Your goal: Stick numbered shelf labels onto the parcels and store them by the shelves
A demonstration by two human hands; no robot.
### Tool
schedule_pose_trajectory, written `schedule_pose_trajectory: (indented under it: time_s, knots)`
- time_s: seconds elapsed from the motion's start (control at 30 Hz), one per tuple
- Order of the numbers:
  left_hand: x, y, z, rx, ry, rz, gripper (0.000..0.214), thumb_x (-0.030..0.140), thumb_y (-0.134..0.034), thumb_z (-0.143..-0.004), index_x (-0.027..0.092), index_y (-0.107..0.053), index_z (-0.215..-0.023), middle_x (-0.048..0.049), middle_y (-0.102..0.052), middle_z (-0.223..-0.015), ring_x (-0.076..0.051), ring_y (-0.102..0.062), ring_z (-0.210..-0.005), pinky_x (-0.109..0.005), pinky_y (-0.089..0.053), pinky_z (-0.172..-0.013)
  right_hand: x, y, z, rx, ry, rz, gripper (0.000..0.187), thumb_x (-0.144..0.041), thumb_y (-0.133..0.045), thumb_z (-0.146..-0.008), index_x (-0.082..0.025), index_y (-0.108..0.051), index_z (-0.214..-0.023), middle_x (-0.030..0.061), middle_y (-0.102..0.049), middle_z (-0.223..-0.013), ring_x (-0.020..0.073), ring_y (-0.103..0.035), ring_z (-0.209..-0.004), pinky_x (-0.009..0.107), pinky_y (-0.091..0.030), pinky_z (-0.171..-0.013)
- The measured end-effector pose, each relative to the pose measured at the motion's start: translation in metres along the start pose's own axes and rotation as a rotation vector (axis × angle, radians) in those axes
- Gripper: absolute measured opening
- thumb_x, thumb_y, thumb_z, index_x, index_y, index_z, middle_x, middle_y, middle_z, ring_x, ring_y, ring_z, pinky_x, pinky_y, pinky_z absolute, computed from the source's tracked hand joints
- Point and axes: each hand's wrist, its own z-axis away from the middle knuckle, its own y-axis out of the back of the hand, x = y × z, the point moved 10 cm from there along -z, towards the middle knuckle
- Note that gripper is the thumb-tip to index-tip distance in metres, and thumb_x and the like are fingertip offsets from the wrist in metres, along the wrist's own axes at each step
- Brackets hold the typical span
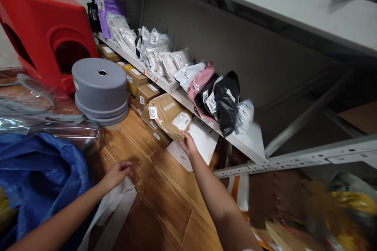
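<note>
Head view, one entry.

- Right hand (187,144): reaches forward under the shelf (250,143). Its fingers lie close together against the lower corner of the brown parcel (169,115). Whether they grip or only touch it cannot be told.
- Brown parcel: paper-wrapped, with white labels. It sits tilted below the shelf, leaning on small cardboard boxes (146,92), with a white envelope (203,139) just beside it on the floor (159,188).
- Left hand (118,172): low over the wooden floor, fingers loosely curled at the top of a white bag (116,206). A pinch cannot be confirmed.
- Shelf contents: a row of labelled packets, purple (107,8) at the far end, then grey and white, with pink (203,80) and black (226,100) nearest.
- Nearby items: a grey round cover (100,86), a red plastic housing (44,27) and a blue bag (38,172) at the left.
- Progress, as judged: the shelf row looks stocked and numbered. The brown parcel sits among the boxes below with a hand on it. The white bag lies flat on the floor, not yet lifted.
</note>
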Motion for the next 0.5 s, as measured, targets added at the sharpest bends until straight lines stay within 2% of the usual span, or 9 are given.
schedule_pose_trajectory:
  time_s: [0.07, 0.13, 0.23, 0.3, 0.4, 0.47, 0.5]
  knots:
    - [0.003, 0.001, -0.001, 0.02, -0.013, -0.026, 0.039, 0.044, -0.063, -0.053, 0.017, -0.065, -0.081, -0.0031, -0.07, -0.067, -0.023, -0.064, -0.07, -0.035, -0.045, -0.076, -0.004, -0.028, -0.026, -0.007, 0.001, 0.109, 0.025, -0.022, -0.071, -0.07, -0.014, -0.063, -0.092, 0.0034, -0.072, -0.08, 0.015, -0.067, -0.07, 0.023, -0.054, -0.058]
    - [0.002, 0.001, -0.002, 0.028, -0.027, -0.047, 0.039, 0.044, -0.063, -0.054, 0.017, -0.067, -0.081, -0.0029, -0.07, -0.068, -0.024, -0.064, -0.072, -0.034, -0.045, -0.075, -0.011, -0.05, -0.054, 0.048, 0.032, 0.235, 0.023, -0.022, -0.067, -0.074, -0.015, -0.062, -0.095, 0.0023, -0.07, -0.079, 0.0135, -0.064, -0.065, 0.023, -0.052, -0.056]
    - [-0.004, 0.004, -0.006, 0.045, -0.047, -0.046, 0.036, 0.042, -0.063, -0.054, 0.018, -0.068, -0.081, -0.0027, -0.071, -0.071, -0.024, -0.064, -0.073, -0.034, -0.046, -0.074, -0.02, -0.074, -0.092, 0.179, 0.089, 0.352, 0.023, -0.025, -0.066, -0.078, -0.015, -0.058, -0.097, 0.0009, -0.066, -0.078, 0.0111, -0.058, -0.056, 0.023, -0.048, -0.052]
    - [-0.009, 0.006, -0.009, 0.051, -0.052, -0.026, 0.035, 0.042, -0.063, -0.055, 0.018, -0.068, -0.08, -0.0032, -0.071, -0.073, -0.024, -0.064, -0.073, -0.034, -0.047, -0.073, -0.024, -0.083, -0.106, 0.275, 0.129, 0.43, 0.029, -0.03, -0.066, -0.078, -0.015, -0.057, -0.101, 0.0024, -0.064, -0.082, 0.0121, -0.056, -0.056, 0.026, -0.048, -0.054]
    - [-0.014, 0.009, -0.013, 0.054, -0.047, -0.027, 0.037, 0.044, -0.061, -0.056, 0.017, -0.069, -0.081, -0.0045, -0.071, -0.075, -0.024, -0.065, -0.074, -0.034, -0.048, -0.074, -0.028, -0.075, -0.092, 0.409, 0.205, 0.535, 0.041, -0.043, -0.066, -0.077, -0.014, -0.056, -0.106, 0.0095, -0.063, -0.099, 0.0195, -0.061, -0.08, 0.034, -0.052, -0.074]
    - [-0.014, 0.01, -0.013, 0.055, -0.047, -0.048, 0.039, 0.045, -0.061, -0.057, 0.017, -0.069, -0.083, -0.0058, -0.072, -0.08, -0.025, -0.066, -0.079, -0.034, -0.048, -0.078, -0.035, -0.057, -0.058, 0.447, 0.341, 0.68, 0.048, -0.049, -0.066, -0.076, -0.014, -0.057, -0.107, 0.0139, -0.059, -0.111, 0.0254, -0.055, -0.104, 0.04, -0.045, -0.094]
    - [-0.013, 0.011, -0.013, 0.055, -0.047, -0.058, 0.04, 0.045, -0.062, -0.057, 0.016, -0.07, -0.085, -0.0064, -0.073, -0.083, -0.025, -0.066, -0.081, -0.035, -0.048, -0.08, -0.042, -0.05, -0.034, 0.425, 0.49, 0.86, 0.051, -0.052, -0.065, -0.076, -0.014, -0.056, -0.108, 0.0159, -0.057, -0.114, 0.0278, -0.05, -0.112, 0.043, -0.041, -0.1]
